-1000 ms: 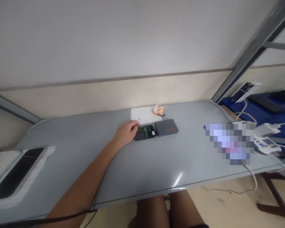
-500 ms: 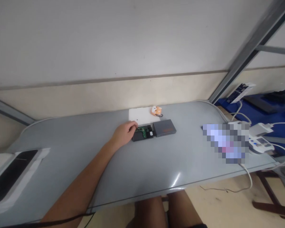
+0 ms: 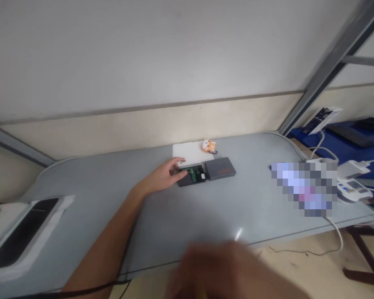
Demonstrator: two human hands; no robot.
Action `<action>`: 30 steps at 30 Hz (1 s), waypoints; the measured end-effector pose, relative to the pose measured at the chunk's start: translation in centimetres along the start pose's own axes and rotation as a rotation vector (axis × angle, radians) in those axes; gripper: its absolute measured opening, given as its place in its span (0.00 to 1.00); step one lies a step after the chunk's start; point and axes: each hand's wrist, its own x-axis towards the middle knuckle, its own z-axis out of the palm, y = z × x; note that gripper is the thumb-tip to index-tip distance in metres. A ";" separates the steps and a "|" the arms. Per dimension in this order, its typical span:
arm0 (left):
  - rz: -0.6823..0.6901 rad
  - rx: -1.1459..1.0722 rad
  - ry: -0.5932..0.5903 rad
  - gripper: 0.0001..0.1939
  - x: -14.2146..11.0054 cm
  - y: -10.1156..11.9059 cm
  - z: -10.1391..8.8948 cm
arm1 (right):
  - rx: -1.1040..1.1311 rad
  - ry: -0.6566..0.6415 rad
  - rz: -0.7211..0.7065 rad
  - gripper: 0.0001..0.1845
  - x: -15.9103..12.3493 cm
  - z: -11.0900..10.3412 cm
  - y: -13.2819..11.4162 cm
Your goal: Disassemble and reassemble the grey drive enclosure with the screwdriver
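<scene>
Nearest, well in front of the open black tray with a green circuit board (image 3: 192, 177), the right hand (image 3: 210, 268) is badly blurred; whether anything is gripped cannot be told. At the tray's left end the left hand (image 3: 161, 176) is held with thumb and fingers parted; nothing is seen gripped, and contact is unconfirmed. The tray is laid flat, its right end met by a dark grey rectangular case (image 3: 220, 168).

It is judged that the exposed board could be damaged if pressed by the thumb, and that the tray could be skewed against the case if pushed unevenly. A small dark speck (image 3: 181, 162) just behind the tray, if loose, could be swept away by the fingers.

The tray is supported by a smooth grey tabletop (image 3: 112, 178). Behind it are found a flat white sheet (image 3: 188, 153) and an orange-and-white animal-shaped trinket (image 3: 208, 146); farther back, a grey-and-cream wall (image 3: 162, 124) is seen.
</scene>
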 end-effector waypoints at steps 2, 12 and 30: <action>0.012 0.004 -0.076 0.40 -0.5 0.1 -0.8 | -0.404 0.199 -0.039 0.23 2.3 -4.7 -0.1; 0.022 -0.065 -0.112 0.42 -0.6 -0.4 -0.9 | -1.208 0.140 -0.010 0.37 9.5 -16.9 2.7; -0.007 -0.034 0.009 0.46 -0.4 2.0 2.4 | -1.187 0.074 -0.046 0.29 10.8 -13.1 1.8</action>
